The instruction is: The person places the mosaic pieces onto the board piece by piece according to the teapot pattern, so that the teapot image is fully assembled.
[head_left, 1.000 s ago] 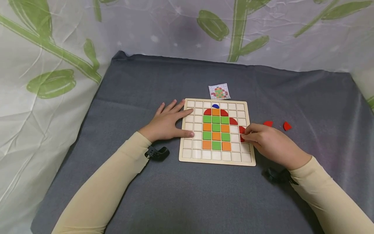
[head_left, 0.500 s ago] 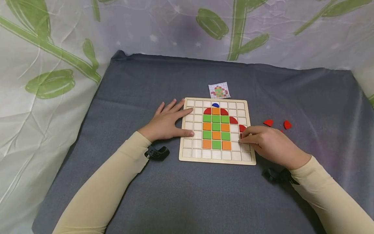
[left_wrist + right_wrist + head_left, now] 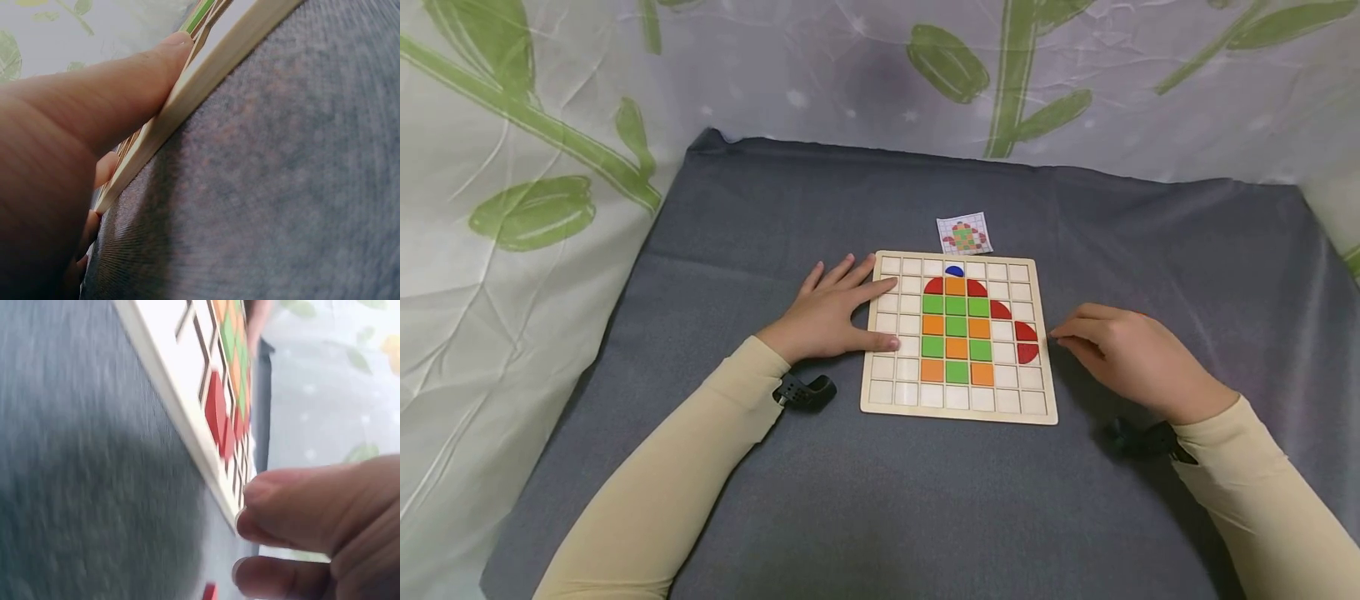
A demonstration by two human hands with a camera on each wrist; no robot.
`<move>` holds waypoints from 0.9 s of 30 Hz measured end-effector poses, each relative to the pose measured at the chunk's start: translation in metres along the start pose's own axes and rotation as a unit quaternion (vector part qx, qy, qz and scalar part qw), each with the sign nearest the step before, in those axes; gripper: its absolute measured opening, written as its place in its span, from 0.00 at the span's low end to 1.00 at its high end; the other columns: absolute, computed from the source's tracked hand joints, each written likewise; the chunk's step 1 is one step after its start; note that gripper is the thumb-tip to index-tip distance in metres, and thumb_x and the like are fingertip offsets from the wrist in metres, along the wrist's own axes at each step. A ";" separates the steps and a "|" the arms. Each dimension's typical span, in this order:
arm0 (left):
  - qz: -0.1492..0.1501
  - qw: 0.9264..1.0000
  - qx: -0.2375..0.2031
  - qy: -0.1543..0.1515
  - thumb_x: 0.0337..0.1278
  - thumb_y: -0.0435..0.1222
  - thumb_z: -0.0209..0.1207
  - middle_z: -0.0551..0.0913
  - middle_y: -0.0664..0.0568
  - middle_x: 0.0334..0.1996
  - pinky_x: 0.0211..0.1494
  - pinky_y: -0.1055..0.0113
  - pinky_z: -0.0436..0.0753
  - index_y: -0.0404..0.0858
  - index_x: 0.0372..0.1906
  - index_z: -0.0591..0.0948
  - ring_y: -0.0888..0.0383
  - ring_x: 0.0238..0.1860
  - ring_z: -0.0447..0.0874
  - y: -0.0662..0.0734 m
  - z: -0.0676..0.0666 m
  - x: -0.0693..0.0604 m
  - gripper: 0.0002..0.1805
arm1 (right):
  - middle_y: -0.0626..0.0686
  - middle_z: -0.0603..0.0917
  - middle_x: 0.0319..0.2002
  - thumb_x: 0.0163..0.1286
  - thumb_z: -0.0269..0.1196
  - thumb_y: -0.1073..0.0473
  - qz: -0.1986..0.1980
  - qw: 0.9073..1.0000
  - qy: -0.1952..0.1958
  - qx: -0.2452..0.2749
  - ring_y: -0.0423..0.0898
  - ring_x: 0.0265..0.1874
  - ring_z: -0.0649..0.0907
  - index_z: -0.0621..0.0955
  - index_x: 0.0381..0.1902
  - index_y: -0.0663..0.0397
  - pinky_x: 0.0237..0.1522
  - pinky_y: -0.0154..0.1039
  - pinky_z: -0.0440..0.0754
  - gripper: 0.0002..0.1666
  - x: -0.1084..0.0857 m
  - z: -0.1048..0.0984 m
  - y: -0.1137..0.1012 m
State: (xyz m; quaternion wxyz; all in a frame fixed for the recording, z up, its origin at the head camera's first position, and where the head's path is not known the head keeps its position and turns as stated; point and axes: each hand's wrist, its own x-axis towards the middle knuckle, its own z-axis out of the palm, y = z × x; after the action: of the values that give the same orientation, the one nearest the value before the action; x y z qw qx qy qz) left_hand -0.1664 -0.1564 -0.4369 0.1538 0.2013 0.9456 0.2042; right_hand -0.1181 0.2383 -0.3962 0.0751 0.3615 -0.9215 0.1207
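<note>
A wooden grid board (image 3: 955,417) lies on the grey cloth, with square green and orange tiles filling a block in its middle. Red quarter-round pieces sit at the block's top corners and to its right, two of them stacked in the right column, the lower red piece (image 3: 1027,354) now fully visible. One blue half-round piece (image 3: 954,271) is in the top row. My left hand (image 3: 831,312) rests spread over the board's left edge, thumb and index finger on it. Just off the right edge is my right hand (image 3: 1123,354), fingers loosely bent, nothing seen between them.
A small printed pattern card (image 3: 964,233) lies behind the board. In the right wrist view a loose red piece (image 3: 210,592) shows on the cloth (image 3: 94,487); the head view hides it behind the right hand. A leaf-print curtain (image 3: 850,83) hangs beyond.
My right hand let go of the lower red piece in the right column and moved right, off the board. It now covers the loose red pieces seen earlier. The left hand stayed put.
</note>
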 end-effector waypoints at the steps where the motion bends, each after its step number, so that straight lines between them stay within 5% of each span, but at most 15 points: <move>1: 0.000 1.000 0.000 0.000 0.54 0.74 0.64 0.41 0.56 0.87 0.83 0.43 0.27 0.61 0.84 0.59 0.49 0.86 0.30 0.000 0.000 0.000 0.55 | 0.47 0.87 0.38 0.57 0.77 0.73 0.012 1.000 -0.001 -0.005 0.38 0.31 0.82 0.91 0.42 0.56 0.33 0.42 0.85 0.15 -0.001 -0.001 0.003; 13: -0.001 1.000 -0.002 0.000 0.54 0.73 0.65 0.41 0.56 0.87 0.83 0.42 0.27 0.61 0.84 0.60 0.49 0.86 0.30 0.001 0.000 0.000 0.55 | 0.61 0.84 0.48 0.66 0.71 0.71 0.155 0.986 -0.064 -0.012 0.54 0.41 0.84 0.89 0.53 0.61 0.40 0.55 0.85 0.17 -0.011 -0.013 0.034; 27: 0.001 1.000 -0.003 -0.004 0.54 0.73 0.65 0.41 0.56 0.87 0.83 0.42 0.27 0.60 0.84 0.59 0.49 0.87 0.31 0.003 -0.003 -0.001 0.55 | 0.59 0.84 0.44 0.67 0.72 0.68 0.133 0.990 -0.050 0.007 0.55 0.39 0.85 0.88 0.52 0.65 0.40 0.56 0.84 0.15 -0.011 -0.002 0.042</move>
State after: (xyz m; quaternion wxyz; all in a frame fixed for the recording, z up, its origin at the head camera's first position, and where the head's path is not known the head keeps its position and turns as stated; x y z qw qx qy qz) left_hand -0.1658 -0.1549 -0.4328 0.1582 0.2026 0.9441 0.2064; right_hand -0.1390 0.2756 -0.4042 0.0101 0.2421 -0.9631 0.1175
